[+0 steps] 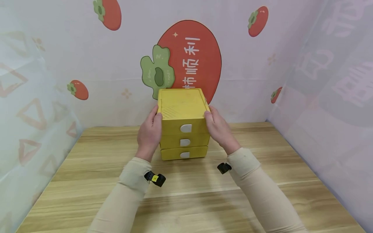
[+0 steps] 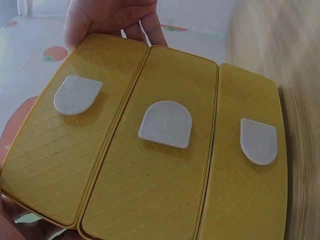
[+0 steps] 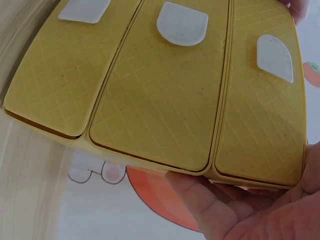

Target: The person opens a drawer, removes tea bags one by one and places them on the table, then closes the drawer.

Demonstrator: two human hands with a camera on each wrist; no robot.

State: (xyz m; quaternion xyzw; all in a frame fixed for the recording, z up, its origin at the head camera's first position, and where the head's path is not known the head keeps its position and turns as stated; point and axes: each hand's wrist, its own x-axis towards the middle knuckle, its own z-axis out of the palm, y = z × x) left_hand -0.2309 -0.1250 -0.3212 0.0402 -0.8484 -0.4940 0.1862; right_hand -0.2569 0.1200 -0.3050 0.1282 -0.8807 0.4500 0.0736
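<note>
A small yellow drawer box (image 1: pixel 183 103) stands upright between my two hands, its front towards me. Three stacked drawers make up its front, each with a white rounded pull tab, as the left wrist view shows on the middle drawer (image 2: pixel 145 190). All three drawers are pushed in. My left hand (image 1: pixel 149 134) grips the upper left side, thumb at the front edge. On the opposite side my right hand (image 1: pixel 220 129) holds the upper right, its thumb near the top front corner and its fingers (image 3: pixel 210 205) along the side. Whether the base touches the table cannot be made out.
The box is near the back of a wood-grain table (image 1: pixel 186 200). Behind it hangs a pale cloth backdrop (image 1: pixel 239 64) printed with red fruit. Pale cloth walls (image 1: pixel 329 106) border both sides. Dark straps (image 1: pixel 155 178) hang at the sleeves' cuffs.
</note>
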